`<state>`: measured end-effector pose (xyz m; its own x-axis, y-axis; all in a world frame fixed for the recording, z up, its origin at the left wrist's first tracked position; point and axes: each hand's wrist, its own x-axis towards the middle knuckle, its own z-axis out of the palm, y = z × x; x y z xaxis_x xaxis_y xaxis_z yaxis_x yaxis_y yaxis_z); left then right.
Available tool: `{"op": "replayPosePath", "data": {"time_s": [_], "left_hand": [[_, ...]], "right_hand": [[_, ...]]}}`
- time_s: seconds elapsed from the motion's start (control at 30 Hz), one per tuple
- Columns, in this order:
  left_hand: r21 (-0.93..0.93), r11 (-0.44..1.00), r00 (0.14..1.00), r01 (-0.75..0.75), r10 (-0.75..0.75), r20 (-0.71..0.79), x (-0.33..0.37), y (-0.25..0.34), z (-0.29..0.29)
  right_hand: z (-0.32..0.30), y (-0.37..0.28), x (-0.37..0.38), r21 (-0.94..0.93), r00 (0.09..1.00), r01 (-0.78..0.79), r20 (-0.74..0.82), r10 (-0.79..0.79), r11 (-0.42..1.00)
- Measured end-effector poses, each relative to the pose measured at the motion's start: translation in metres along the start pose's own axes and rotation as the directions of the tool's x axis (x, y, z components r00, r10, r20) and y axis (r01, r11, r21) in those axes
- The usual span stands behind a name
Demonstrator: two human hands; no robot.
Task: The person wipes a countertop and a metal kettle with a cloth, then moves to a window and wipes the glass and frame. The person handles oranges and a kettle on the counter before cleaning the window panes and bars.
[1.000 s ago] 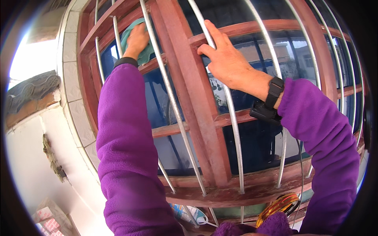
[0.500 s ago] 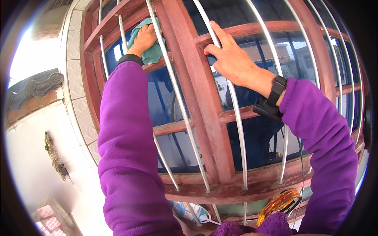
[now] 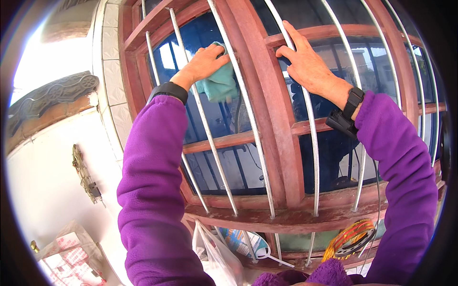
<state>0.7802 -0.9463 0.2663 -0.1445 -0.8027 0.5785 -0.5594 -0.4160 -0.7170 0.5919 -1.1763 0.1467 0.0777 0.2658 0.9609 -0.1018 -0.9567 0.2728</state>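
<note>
My left hand (image 3: 204, 64) is closed on a teal cloth (image 3: 219, 86), its arm reaching between the white metal bars. The cloth lies against the dark glass of the left window pane (image 3: 200, 35), bunched under my fingers and hanging below them. To the right, my right hand (image 3: 310, 71) grips a white metal bar (image 3: 311, 128), its thumb crossing the bar and its index finger pointing up along it. The other fingers of that hand are mostly hidden. Reddish-brown wooden frames (image 3: 267, 109) divide the panes behind the bars.
Below the sill (image 3: 238, 217) are a white plastic bag (image 3: 217, 255), a blue printed packet (image 3: 243, 242) and a coil of yellow-red cord (image 3: 348, 238). A cable dangles by my right sleeve. At left, a tangled bundle (image 3: 85, 174) hangs on the white wall above a bagged pile (image 3: 71, 257).
My left hand has drawn the cloth down and right across the pane, away from the upper frame. My right hand keeps its place on the bar. The whole view has shifted left.
</note>
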Motion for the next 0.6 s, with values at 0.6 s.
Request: {"op": "replayPosePath", "data": {"time_s": [0.6], "left_hand": [[0.04, 0.852, 0.848, 0.522, -0.514, -0.131, 0.023, 0.005, 0.012]], "right_hand": [[-0.002, 0.003, 0.0, 0.08, 1.0, -0.006, -0.007, 0.006, 0.997]]}}
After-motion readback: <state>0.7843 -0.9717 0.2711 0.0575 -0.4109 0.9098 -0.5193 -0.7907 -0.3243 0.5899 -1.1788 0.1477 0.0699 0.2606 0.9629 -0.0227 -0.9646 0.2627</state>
